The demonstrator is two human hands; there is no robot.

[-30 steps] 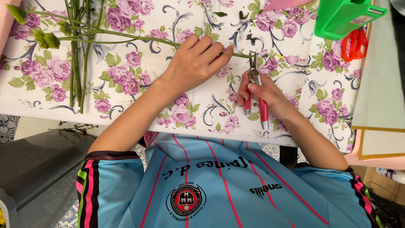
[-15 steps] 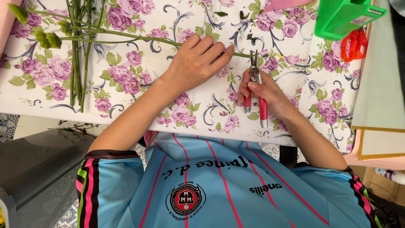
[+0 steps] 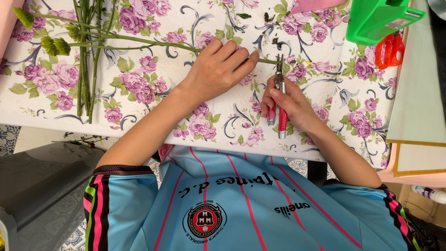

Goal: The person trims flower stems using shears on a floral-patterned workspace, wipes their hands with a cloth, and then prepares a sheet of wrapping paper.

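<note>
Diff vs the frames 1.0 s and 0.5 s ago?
No visible change. Left hand still presses the green stem to the table; right hand still holds the red-handled cutters at the stem's end. Other stems and the orange scissors lie as before.

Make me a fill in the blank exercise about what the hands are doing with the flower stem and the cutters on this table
1. The right hand holds cutters with ____ handles.
2. The left hand presses a long green ____ onto the flowered tablecloth.
3. The cutter blades meet the stem just past the left hand's ____.
4. Near the green bin lie ____ scissors.

Missing words: red; stem; fingertips; orange
</note>
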